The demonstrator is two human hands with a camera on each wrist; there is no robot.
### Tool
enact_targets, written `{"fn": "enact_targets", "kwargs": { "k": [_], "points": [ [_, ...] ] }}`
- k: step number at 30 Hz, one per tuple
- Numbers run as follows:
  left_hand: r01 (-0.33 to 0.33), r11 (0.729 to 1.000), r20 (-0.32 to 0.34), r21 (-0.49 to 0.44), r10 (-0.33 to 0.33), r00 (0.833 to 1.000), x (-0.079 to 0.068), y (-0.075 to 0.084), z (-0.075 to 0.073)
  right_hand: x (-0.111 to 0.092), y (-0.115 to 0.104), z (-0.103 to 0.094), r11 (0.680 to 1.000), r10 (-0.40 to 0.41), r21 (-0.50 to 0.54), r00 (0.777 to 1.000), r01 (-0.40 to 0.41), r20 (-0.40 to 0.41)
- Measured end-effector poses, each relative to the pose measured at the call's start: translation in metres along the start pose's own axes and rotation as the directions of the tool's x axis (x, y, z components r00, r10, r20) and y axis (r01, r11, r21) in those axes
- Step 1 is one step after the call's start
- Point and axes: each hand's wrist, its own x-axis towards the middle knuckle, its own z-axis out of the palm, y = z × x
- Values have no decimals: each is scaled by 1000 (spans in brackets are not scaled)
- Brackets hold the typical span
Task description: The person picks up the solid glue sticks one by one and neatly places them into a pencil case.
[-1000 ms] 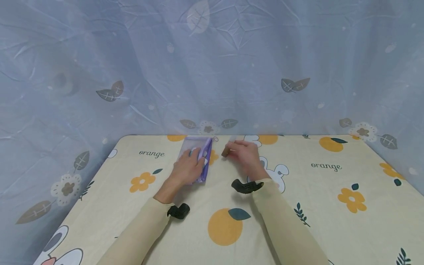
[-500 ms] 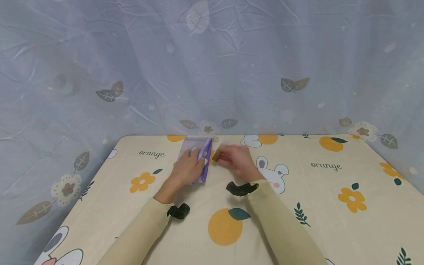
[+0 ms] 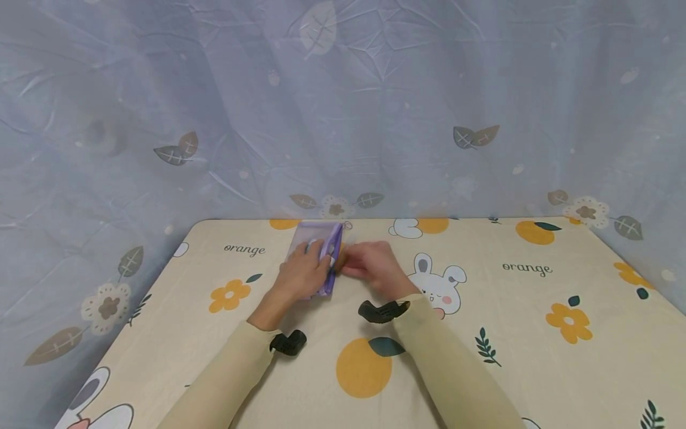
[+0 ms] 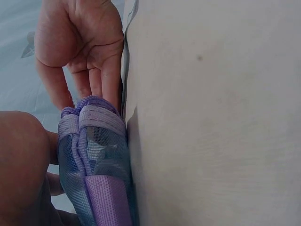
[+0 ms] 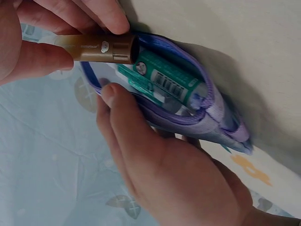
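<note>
A purple-edged mesh pouch (image 3: 317, 231) lies near the table's back edge with its mouth parted, as the right wrist view shows. My left hand (image 3: 302, 271) holds it, thumb (image 5: 111, 94) on the rim and fingers along the outside. Between thumb and fingers, my right hand (image 3: 372, 265) pinches a small brown tube (image 5: 96, 48) with a paler, see-through end. The tube's brown end is right at the pouch's mouth. Inside sits a green cylinder (image 5: 171, 77) with a barcode, beside other green-and-clear items I cannot make out.
A cream cloth (image 3: 461, 369) printed with oranges, flowers and rabbits covers the table. Behind it hangs a blue-grey curtain (image 3: 343, 119) with leaf prints. Black bands (image 3: 383, 311) are on both wrists.
My right hand has moved left and slightly toward me, bringing the brown tube up to the pouch's open side. My left hand and the pouch have stayed in place.
</note>
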Motion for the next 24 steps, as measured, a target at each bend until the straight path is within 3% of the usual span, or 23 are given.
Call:
{"fn": "enact_targets", "kwargs": {
  "k": [24],
  "points": [
    [20,1000,12,13,-20,1000,0,1,-1,-4,1,8,1000,9,-4,1000,-9,19]
  ]
}}
